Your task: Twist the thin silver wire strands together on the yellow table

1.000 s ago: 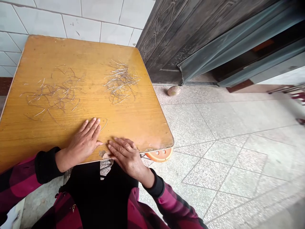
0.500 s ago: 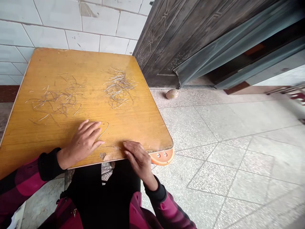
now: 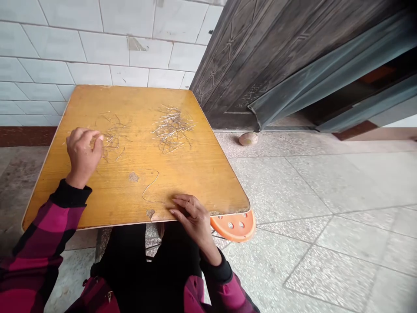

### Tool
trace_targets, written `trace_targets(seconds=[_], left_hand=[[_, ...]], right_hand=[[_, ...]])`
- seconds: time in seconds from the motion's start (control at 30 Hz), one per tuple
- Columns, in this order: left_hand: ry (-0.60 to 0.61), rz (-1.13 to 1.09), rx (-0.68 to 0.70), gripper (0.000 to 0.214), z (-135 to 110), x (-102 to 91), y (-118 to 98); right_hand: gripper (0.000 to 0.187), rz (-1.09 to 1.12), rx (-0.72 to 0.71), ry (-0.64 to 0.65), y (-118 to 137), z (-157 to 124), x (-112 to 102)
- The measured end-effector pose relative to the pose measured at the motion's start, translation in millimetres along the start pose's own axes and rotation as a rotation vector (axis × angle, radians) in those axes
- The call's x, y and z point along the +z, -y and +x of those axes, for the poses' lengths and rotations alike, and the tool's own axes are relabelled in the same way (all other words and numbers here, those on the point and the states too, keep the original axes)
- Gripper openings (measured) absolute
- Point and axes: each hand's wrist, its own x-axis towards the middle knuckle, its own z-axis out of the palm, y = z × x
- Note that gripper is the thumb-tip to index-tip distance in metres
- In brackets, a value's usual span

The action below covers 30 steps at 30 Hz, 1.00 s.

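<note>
A yellow-brown wooden table [image 3: 208, 174] stands in front of me. My left hand [image 3: 83, 152] is raised over its left side, fingers bent and thumb a little apart, with nothing visible in it. It partly covers a loose spread of thin wires [image 3: 114, 139]. My right hand [image 3: 193, 217] rests at the near edge, thumb and fingers slightly apart. Just left of those fingertips lies a single bent wire [image 3: 150, 184], one end close to them; I cannot tell if they touch. Farther back sits a denser heap of thin, shiny wires [image 3: 172, 128].
An orange seat with holes [image 3: 239, 228] shows under the table's right corner. White wall tiles [image 3: 104, 48] rise behind. To the right are a dark carved door [image 3: 234, 74], a grey-green curtain [image 3: 286, 95] and a round object [image 3: 248, 138] on the floor.
My left hand has lifted from beside the single wire and moved left and away from me to the loose spread. My right hand stays by the near edge. The view has shifted.
</note>
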Motion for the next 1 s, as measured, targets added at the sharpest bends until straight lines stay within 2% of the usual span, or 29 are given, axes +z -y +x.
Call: trace_targets(seconds=[0.13,0.23,0.43,0.7,0.87,1.0], left_hand=[[0.069,0.039,-0.130,0.016,14.1,-14.0,19.2],[0.091,0.048,-0.162,0.014,16.5,-16.0,23.6],[0.198,0.079,-0.082,0.018,7.6,-4.6,15.5],[0.201,0.065,0.029,0.018,-2.0,3.6,12.0],[0.214,0.039,0.026,0.019,-2.4,2.9,11.0],[0.222,0.016,0.017,0.018,-3.0,3.8,9.6]], right_hand=[[0.022,-0.039,-0.042,0.038,-3.4,1.4,1.0],[0.022,-0.043,-0.036,0.055,-4.4,1.8,1.9],[0.018,-0.079,-0.022,0.069,-0.2,6.5,5.0],[0.017,-0.227,-0.113,0.042,9.4,12.6,12.7],[0.018,-0.276,-0.222,0.163,14.0,18.5,7.5],[0.020,-0.283,-0.324,0.252,6.7,33.3,-3.8]])
